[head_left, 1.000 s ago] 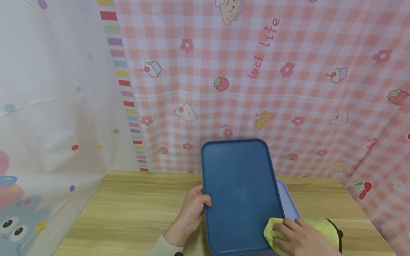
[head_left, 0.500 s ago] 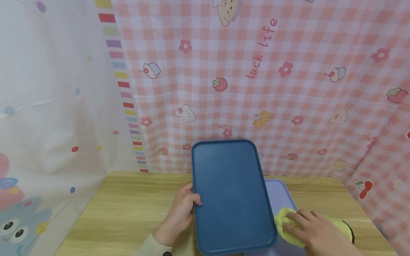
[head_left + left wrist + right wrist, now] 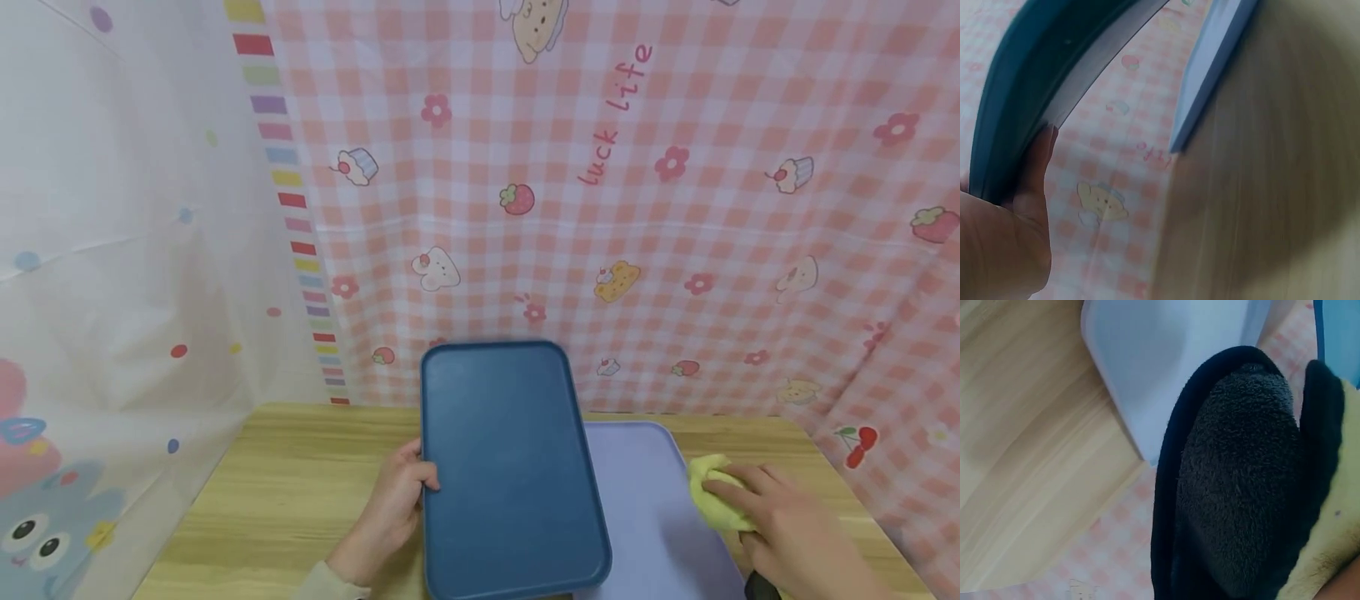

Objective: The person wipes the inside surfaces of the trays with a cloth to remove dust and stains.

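A dark blue rectangular tray (image 3: pixel 510 475) with a raised rim is held up and tilted by my left hand (image 3: pixel 390 504), which grips its left edge with the thumb over the front. The left wrist view shows that hand (image 3: pixel 1007 240) around the rim of the blue tray (image 3: pixel 1013 94). My right hand (image 3: pixel 795 525) pinches a bunched yellow cloth (image 3: pixel 716 496) over the right side of a lilac tray (image 3: pixel 637 483) lying on the table. In the right wrist view the cloth's dark grey, black-edged side (image 3: pixel 1241 456) hangs down. Part of the lilac tray is hidden behind the blue one.
The wooden table (image 3: pixel 285 500) reaches back to a pink checked curtain (image 3: pixel 480 250) with printed cartoons. A white printed sheet (image 3: pixel 150 292) hangs along the left side, and the checked cloth continues on the right.
The blue tray has moved left and slightly down in my left hand, uncovering more of the lilac tray. My right hand and the yellow cloth have moved right and up, away from the blue tray.
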